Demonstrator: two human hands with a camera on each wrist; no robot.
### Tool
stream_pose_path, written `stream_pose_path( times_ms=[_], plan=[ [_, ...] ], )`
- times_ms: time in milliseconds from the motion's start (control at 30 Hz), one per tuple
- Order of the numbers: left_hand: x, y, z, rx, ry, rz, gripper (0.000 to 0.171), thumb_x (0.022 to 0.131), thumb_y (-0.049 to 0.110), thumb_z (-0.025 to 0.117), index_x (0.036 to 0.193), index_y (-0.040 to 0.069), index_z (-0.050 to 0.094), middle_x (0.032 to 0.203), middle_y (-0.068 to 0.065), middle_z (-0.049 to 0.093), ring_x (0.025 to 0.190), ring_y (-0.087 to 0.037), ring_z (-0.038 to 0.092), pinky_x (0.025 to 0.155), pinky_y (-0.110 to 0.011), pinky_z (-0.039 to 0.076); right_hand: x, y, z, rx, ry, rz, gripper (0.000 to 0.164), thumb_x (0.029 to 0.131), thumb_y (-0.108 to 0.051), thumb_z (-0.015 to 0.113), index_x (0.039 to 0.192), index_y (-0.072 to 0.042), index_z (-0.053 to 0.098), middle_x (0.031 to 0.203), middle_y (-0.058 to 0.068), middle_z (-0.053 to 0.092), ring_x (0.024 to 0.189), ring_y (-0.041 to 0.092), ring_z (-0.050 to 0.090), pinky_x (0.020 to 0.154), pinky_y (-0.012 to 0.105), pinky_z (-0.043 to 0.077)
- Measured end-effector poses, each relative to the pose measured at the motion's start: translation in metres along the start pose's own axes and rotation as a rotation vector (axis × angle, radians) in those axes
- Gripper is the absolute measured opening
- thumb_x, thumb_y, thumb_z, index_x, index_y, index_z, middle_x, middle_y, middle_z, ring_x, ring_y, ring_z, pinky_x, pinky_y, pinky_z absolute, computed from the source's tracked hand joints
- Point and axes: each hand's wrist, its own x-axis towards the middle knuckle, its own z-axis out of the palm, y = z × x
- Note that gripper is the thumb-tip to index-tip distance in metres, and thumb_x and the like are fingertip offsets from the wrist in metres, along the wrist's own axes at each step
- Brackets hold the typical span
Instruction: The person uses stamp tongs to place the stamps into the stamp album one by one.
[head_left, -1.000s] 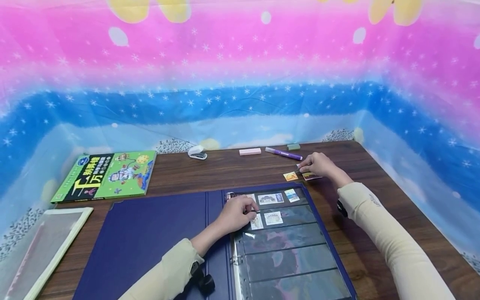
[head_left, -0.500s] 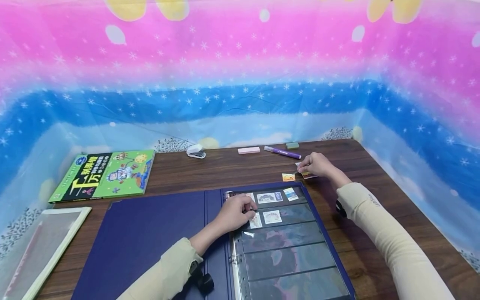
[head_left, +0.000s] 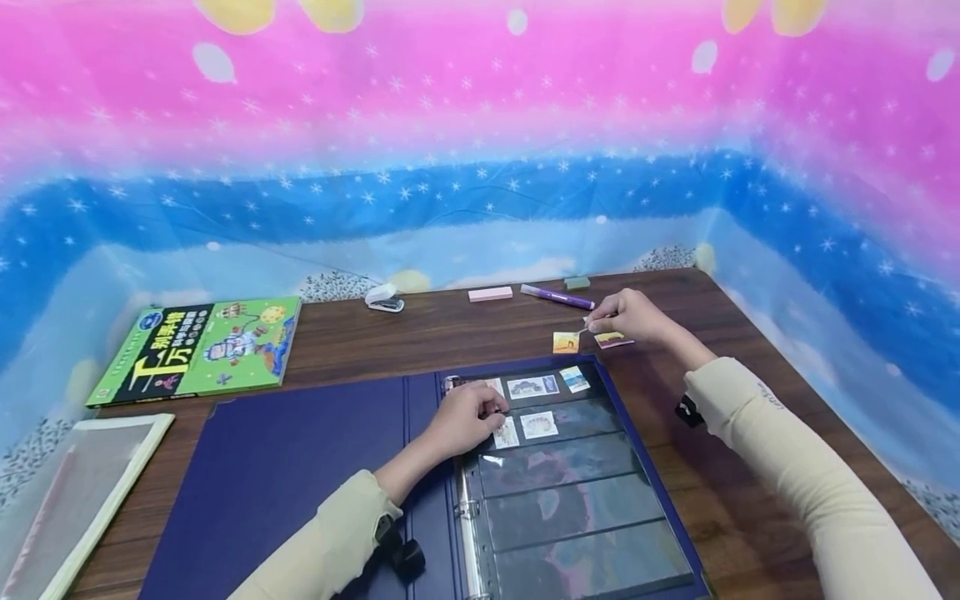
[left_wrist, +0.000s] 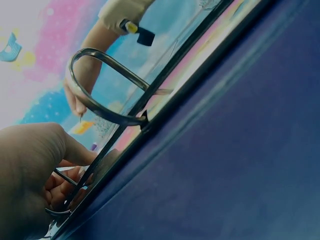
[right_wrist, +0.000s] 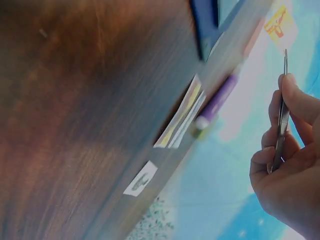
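Observation:
My right hand (head_left: 630, 315) holds metal tweezers (right_wrist: 282, 120) between thumb and curled fingers. At the tweezers' tips is an orange-and-yellow stamp (right_wrist: 281, 22), which looks raised off the table in the right wrist view. My left hand (head_left: 463, 418) rests at the inner edge of the album page, its fingers loosely bent near the first stamps; what lies under the fingertips is hidden. The open blue album (head_left: 300, 467) has a dark page (head_left: 570, 467) with strip pockets. Several stamps, including a white one (head_left: 539, 425) and a blue one (head_left: 574, 379), sit in the upper two rows.
Loose stamps (head_left: 615, 340) lie beside my right hand. A purple marker (head_left: 557, 297), pink block (head_left: 490, 294), green eraser (head_left: 577, 283) and white stapler (head_left: 384, 298) line the back. A green book (head_left: 202, 346) and mesh pouch (head_left: 97, 492) lie left. Metal rings (left_wrist: 107, 90) rise from the album spine.
The orange stamp has shifted at the tweezers' tips and my right hand has moved slightly away from the loose stamps. The left hand stays on the page. The head view has shifted a little.

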Motion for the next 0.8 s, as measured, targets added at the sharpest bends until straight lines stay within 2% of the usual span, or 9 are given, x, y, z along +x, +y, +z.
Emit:
stream_pose_path(
  times_ms=[133, 200, 300, 433, 633, 800],
  plan=[
    [0.0, -0.002, -0.001, -0.002, 0.008, 0.019, 0.005, 0.078, 0.011, 0.066, 0.082, 0.013, 0.069, 0.07, 0.004, 0.052, 0.062, -0.007, 0.043, 0.064, -0.021, 0.035, -0.013, -0.008, 0.008, 0.011, -0.057, -0.05, 0.011, 0.084, -0.015, 0.067, 0.088, -0.01, 0.076, 0.095, 0.01, 0.071, 0.087, 0.018, 0.064, 0.07, 0.029, 0.049],
    [0.0, -0.003, 0.0, -0.005, 0.01, 0.024, 0.005, 0.078, 0.011, 0.067, 0.082, 0.013, 0.069, 0.07, 0.004, 0.052, 0.063, -0.007, 0.044, 0.065, -0.021, 0.035, -0.019, -0.009, 0.015, 0.004, -0.09, -0.072, 0.01, 0.083, -0.015, 0.068, 0.086, -0.01, 0.076, 0.091, 0.008, 0.072, 0.086, 0.015, 0.065, 0.078, 0.032, 0.051],
    [0.0, -0.004, 0.0, -0.008, 0.009, 0.014, 0.006, 0.077, 0.01, 0.067, 0.081, 0.014, 0.069, 0.071, 0.005, 0.053, 0.063, -0.006, 0.045, 0.065, -0.021, 0.036, -0.027, -0.011, 0.022, -0.001, -0.139, -0.091, 0.01, 0.082, -0.014, 0.069, 0.086, -0.009, 0.076, 0.089, 0.008, 0.074, 0.085, 0.012, 0.065, 0.081, 0.034, 0.051],
    [0.001, -0.003, -0.001, -0.017, 0.009, 0.012, 0.006, 0.078, 0.01, 0.067, 0.082, 0.014, 0.069, 0.071, 0.004, 0.053, 0.062, -0.006, 0.044, 0.064, -0.021, 0.036, -0.033, -0.011, 0.026, 0.0, -0.173, -0.086, 0.008, 0.081, -0.011, 0.069, 0.084, -0.008, 0.076, 0.087, 0.008, 0.074, 0.08, 0.012, 0.066, 0.072, 0.028, 0.051],
    [0.001, -0.002, -0.002, -0.025, -0.003, 0.005, 0.006, 0.079, 0.01, 0.066, 0.083, 0.013, 0.069, 0.072, 0.004, 0.052, 0.06, -0.006, 0.043, 0.063, -0.021, 0.035, -0.039, -0.009, 0.027, -0.03, -0.208, -0.108, 0.006, 0.078, -0.01, 0.071, 0.08, -0.009, 0.076, 0.08, 0.005, 0.072, 0.075, 0.006, 0.06, 0.076, 0.026, 0.048],
    [0.0, 0.0, -0.002, -0.03, -0.016, -0.002, 0.006, 0.079, 0.01, 0.066, 0.083, 0.013, 0.069, 0.072, 0.004, 0.052, 0.059, -0.006, 0.042, 0.063, -0.021, 0.035, -0.044, -0.007, 0.027, 0.0, -0.26, -0.121, 0.007, 0.078, -0.008, 0.071, 0.082, -0.006, 0.076, 0.08, 0.006, 0.072, 0.074, 0.004, 0.059, 0.071, 0.022, 0.048]
  ],
)
